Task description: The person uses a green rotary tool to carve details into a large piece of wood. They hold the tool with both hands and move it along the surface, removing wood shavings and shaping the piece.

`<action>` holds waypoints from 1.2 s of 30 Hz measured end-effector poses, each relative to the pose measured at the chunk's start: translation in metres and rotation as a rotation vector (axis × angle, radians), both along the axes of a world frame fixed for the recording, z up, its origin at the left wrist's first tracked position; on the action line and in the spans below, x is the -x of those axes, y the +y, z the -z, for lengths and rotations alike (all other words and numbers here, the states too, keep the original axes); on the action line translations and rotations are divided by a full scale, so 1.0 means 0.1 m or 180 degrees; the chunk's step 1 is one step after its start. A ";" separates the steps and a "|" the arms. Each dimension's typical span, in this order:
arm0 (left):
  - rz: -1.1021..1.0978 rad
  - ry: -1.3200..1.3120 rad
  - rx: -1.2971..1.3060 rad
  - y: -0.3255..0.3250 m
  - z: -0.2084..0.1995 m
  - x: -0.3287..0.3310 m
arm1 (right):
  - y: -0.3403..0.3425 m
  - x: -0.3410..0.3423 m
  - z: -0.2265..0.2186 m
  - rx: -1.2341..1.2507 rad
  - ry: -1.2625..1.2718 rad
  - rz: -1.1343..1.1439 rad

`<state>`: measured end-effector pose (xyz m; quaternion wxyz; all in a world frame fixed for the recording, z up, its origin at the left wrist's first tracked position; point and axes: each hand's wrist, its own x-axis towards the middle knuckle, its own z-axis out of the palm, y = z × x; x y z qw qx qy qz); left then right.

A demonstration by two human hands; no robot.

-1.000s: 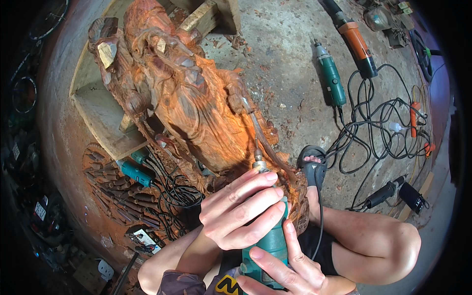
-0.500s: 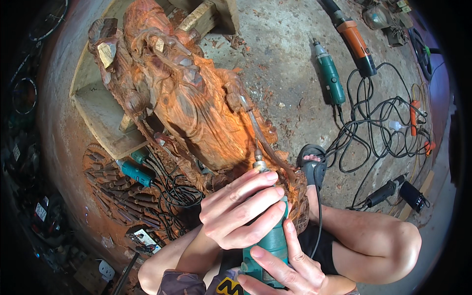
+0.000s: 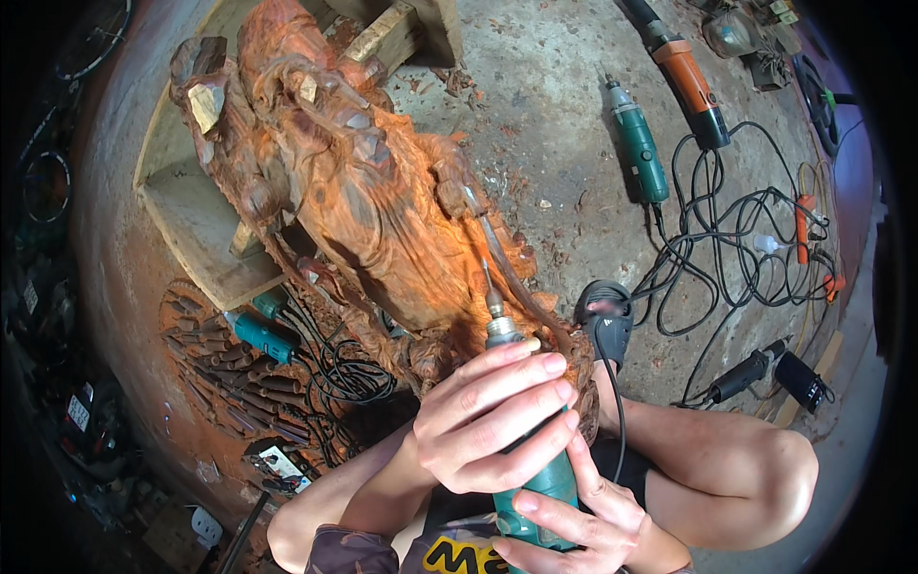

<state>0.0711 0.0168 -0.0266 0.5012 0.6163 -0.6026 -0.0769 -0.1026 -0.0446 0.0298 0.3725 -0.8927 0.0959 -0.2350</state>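
Note:
A green die grinder [image 3: 541, 478] is gripped in both of my hands. My left hand [image 3: 492, 416] wraps over its upper body near the metal collar, and my right hand [image 3: 588, 507] holds the lower body from the right. From the collar a slim pointed bit [image 3: 491, 287] reaches up to the wood carving [image 3: 373, 210], over its lower right part; whether the tip touches cannot be made out. The large reddish-brown carving shows folds like draped cloth and lies tilted against a wooden box-like stand [image 3: 206, 230]. My hands hide part of its lower end.
Right of the carving, another green die grinder [image 3: 638, 143] and an orange-and-black power tool [image 3: 690, 91] lie on the concrete floor beside tangled black cables [image 3: 703, 249]. At left are a teal tool [image 3: 258, 337] and several carving chisels [image 3: 229, 383]. A phone-like black device [image 3: 803, 381] lies lower right.
Both hands and the die grinder have shifted slightly right and down. More of the collar and bit now shows. The carving looks still.

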 end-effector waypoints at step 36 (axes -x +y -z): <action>0.0124 0.0883 0.0401 -0.23 0.00 0.03 | -0.46 -0.01 -0.20 -0.0609 0.0081 -0.0399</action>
